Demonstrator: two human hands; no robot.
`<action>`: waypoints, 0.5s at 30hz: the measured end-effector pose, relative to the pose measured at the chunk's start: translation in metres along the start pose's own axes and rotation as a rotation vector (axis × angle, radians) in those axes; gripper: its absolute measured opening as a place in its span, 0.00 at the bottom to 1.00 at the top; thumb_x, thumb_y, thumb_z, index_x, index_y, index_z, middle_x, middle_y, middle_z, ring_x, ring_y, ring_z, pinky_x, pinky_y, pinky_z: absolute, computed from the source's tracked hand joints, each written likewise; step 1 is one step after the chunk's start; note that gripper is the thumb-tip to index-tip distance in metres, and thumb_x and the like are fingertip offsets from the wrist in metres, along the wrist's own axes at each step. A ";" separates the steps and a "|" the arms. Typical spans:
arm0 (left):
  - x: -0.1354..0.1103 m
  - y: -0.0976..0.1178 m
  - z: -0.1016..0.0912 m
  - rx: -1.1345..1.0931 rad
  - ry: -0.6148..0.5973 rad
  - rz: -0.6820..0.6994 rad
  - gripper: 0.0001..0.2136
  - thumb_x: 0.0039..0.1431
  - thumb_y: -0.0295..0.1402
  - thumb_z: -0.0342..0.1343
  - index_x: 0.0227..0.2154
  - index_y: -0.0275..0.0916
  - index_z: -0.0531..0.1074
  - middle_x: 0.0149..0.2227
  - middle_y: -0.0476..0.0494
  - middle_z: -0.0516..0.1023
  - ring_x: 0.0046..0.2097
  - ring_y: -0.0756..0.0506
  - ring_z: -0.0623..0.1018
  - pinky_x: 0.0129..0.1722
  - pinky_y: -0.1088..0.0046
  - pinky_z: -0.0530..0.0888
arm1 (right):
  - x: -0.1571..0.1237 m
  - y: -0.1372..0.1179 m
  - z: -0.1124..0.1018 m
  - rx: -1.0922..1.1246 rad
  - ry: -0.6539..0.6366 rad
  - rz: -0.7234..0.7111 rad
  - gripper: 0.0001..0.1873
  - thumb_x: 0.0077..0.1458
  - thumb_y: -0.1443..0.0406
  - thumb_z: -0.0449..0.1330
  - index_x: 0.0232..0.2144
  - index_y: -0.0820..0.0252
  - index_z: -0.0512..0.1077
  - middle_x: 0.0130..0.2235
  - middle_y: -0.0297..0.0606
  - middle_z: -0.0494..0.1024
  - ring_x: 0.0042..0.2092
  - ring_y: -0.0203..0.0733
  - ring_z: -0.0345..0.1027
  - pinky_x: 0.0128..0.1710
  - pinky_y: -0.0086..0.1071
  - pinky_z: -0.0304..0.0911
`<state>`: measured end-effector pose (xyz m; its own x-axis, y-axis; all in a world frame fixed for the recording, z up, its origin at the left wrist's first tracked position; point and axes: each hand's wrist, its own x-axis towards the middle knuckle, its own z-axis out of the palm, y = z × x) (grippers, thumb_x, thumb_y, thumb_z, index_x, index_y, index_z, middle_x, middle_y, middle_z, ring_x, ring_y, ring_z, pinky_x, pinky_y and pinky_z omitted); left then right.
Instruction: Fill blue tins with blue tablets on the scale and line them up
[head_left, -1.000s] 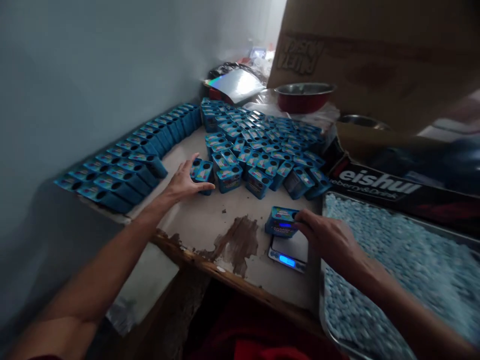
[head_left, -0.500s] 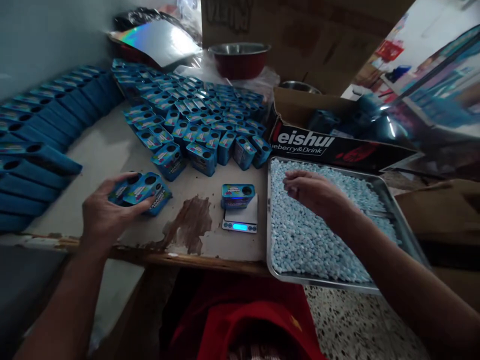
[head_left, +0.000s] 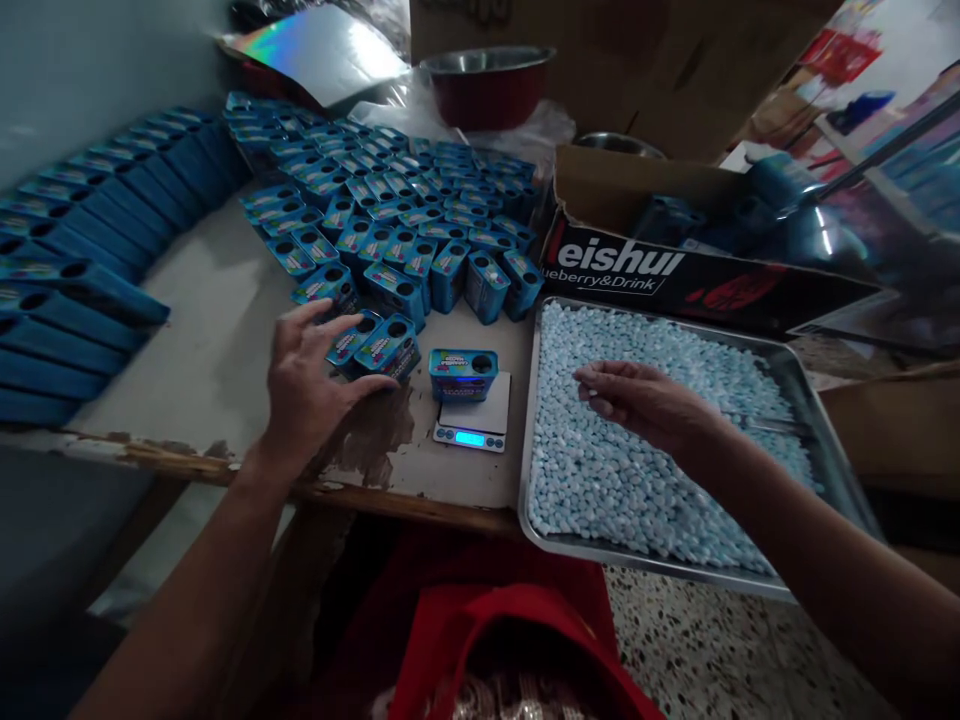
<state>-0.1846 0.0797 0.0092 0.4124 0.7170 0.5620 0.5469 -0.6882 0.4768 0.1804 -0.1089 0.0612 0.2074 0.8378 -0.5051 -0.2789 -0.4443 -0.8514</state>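
Observation:
My left hand [head_left: 307, 380] lies on the worn table [head_left: 217, 360] with thumb and fingers bracketing two small blue boxes [head_left: 373, 345], each with a round hole in its top. Just right of them another blue box [head_left: 461, 372] stands on a small digital scale [head_left: 472, 422] with a lit blue display. My right hand [head_left: 637, 402] hovers over a metal tray [head_left: 526, 440] full of pale blue pellets [head_left: 615, 470]. Its fingers are pinched together, and what they hold is hidden.
Several more blue boxes crowd the table's middle [head_left: 390, 220], and long blue rows [head_left: 82, 260] line the left wall. Behind the tray lies an open cardboard carton [head_left: 622, 265], beyond it a red bowl [head_left: 487, 85] and a shiny holographic sheet [head_left: 322, 55]. Red cloth [head_left: 487, 640] is below the table edge.
My left hand has carried the two boxes to the right and set them beside the scale. My right hand has left the box on the scale and moved over the pellet tray.

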 end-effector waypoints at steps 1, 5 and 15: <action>-0.005 0.005 -0.007 0.047 0.032 0.011 0.29 0.57 0.50 0.73 0.59 0.47 0.75 0.67 0.43 0.70 0.69 0.30 0.70 0.72 0.46 0.67 | 0.004 -0.008 0.007 0.010 -0.031 -0.011 0.17 0.49 0.58 0.81 0.33 0.63 0.82 0.31 0.34 0.79 0.27 0.27 0.68 0.26 0.19 0.67; -0.017 0.016 -0.025 0.139 0.100 0.158 0.21 0.63 0.43 0.70 0.57 0.48 0.78 0.61 0.43 0.78 0.62 0.34 0.77 0.66 0.46 0.73 | 0.020 -0.038 0.040 -0.027 -0.174 -0.046 0.14 0.49 0.63 0.80 0.36 0.60 0.83 0.34 0.35 0.82 0.33 0.32 0.74 0.33 0.23 0.72; -0.009 0.062 -0.026 0.098 0.220 0.310 0.20 0.63 0.32 0.69 0.57 0.45 0.76 0.54 0.42 0.82 0.55 0.39 0.83 0.58 0.59 0.80 | 0.042 -0.063 0.080 -0.689 -0.336 -0.358 0.08 0.54 0.63 0.75 0.36 0.58 0.83 0.25 0.33 0.78 0.26 0.36 0.71 0.24 0.30 0.64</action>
<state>-0.1734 0.0280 0.0517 0.4090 0.4284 0.8057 0.4920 -0.8472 0.2007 0.1321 -0.0205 0.1055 -0.1454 0.9663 -0.2125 0.4069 -0.1374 -0.9031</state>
